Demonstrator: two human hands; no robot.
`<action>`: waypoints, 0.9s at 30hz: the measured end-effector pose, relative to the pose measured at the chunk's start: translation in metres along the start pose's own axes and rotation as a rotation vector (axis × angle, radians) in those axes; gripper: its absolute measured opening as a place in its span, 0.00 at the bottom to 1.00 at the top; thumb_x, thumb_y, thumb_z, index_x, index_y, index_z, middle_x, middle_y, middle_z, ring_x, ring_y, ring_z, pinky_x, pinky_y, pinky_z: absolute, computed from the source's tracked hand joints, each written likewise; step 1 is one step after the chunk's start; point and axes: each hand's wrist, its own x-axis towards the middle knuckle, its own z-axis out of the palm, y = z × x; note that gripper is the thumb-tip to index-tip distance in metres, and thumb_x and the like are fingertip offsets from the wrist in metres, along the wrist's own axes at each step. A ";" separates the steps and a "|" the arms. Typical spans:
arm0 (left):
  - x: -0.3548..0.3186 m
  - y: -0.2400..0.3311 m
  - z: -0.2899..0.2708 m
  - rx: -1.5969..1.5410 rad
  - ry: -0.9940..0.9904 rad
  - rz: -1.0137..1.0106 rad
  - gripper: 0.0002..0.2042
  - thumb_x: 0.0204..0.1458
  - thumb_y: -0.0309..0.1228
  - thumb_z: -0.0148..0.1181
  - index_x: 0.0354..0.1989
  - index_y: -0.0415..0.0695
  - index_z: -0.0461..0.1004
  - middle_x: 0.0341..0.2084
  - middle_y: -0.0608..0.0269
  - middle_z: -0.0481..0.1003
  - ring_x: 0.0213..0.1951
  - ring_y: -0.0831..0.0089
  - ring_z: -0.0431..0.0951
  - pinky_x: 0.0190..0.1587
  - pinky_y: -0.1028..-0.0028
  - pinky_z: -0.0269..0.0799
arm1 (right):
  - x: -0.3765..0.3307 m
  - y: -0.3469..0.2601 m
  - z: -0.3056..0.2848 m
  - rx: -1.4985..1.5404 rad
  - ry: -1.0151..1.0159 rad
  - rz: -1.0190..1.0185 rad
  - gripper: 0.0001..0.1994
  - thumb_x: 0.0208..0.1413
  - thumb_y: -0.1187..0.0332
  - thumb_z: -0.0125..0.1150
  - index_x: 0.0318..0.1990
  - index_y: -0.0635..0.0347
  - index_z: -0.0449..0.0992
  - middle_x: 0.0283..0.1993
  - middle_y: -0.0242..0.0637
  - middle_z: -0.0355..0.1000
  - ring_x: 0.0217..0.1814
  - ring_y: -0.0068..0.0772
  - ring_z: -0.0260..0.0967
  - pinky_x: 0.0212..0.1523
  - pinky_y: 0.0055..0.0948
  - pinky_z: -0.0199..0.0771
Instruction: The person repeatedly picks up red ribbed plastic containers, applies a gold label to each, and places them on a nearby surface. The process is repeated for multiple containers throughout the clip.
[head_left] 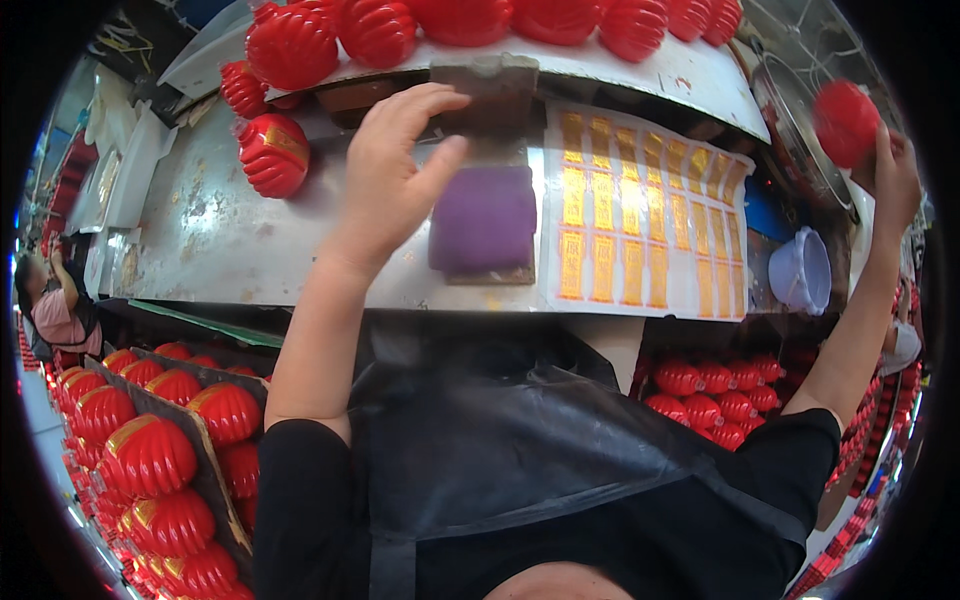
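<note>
My left hand (400, 165) is over the metal worktable (210, 245), its thumb and fingers apart and nothing between them. Just to its right lies a purple square pad (485, 220), slightly blurred. Out at the far right, my right hand (892, 180) is closed on a glossy red ribbed bottle (845, 122), which is smeared by motion; part of the grip is hidden behind it. A white sheet of gold stickers (630, 205) lies to the right of the pad. Left of my left hand stands another red ribbed bottle (273, 155) with a gold band.
Several red bottles (375, 30) line a raised white shelf (690, 85) at the back. A lilac bucket (800, 270) and a large round metal-rimmed basin (800, 125) are at the right. Partitioned crates of red bottles (150, 455) flank me below. Another person (65, 305) is at far left.
</note>
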 end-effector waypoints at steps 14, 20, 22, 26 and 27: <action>-0.021 0.028 0.049 -0.053 -0.115 0.005 0.51 0.33 0.39 0.82 0.72 0.49 0.63 0.69 0.48 0.64 0.66 0.46 0.70 0.68 0.55 0.69 | -0.169 -0.361 -0.031 1.424 -0.992 -0.432 0.23 0.63 0.51 0.69 0.54 0.62 0.80 0.40 0.38 0.81 0.41 0.26 0.79 0.42 0.23 0.79; -0.027 0.014 0.067 -0.146 0.002 -0.440 0.53 0.38 0.44 0.80 0.76 0.48 0.57 0.63 0.44 0.63 0.64 0.48 0.70 0.66 0.55 0.70 | -0.230 -0.327 0.001 1.265 -0.860 -0.156 0.20 0.65 0.59 0.65 0.59 0.61 0.78 0.38 0.38 0.81 0.37 0.27 0.80 0.39 0.28 0.79; -0.020 0.010 0.067 -0.042 -0.002 -0.492 0.52 0.38 0.46 0.79 0.75 0.47 0.58 0.63 0.44 0.63 0.64 0.48 0.70 0.66 0.56 0.70 | -0.264 -0.299 -0.009 1.018 -0.858 -0.290 0.17 0.63 0.61 0.66 0.54 0.59 0.81 0.38 0.45 0.82 0.35 0.43 0.82 0.37 0.36 0.81; -0.012 0.003 0.065 0.049 -0.010 -0.532 0.52 0.41 0.51 0.78 0.75 0.45 0.60 0.63 0.44 0.62 0.64 0.50 0.69 0.66 0.58 0.68 | -0.348 -0.257 -0.042 0.892 -0.773 -0.694 0.15 0.58 0.61 0.70 0.49 0.57 0.82 0.51 0.44 0.80 0.32 0.45 0.80 0.31 0.38 0.80; -0.013 0.001 0.064 0.054 -0.007 -0.524 0.52 0.41 0.52 0.78 0.76 0.45 0.60 0.63 0.44 0.61 0.64 0.50 0.68 0.67 0.58 0.68 | -0.363 -0.248 -0.048 0.882 -0.774 -0.762 0.16 0.57 0.61 0.71 0.50 0.58 0.82 0.56 0.42 0.79 0.30 0.41 0.80 0.30 0.35 0.79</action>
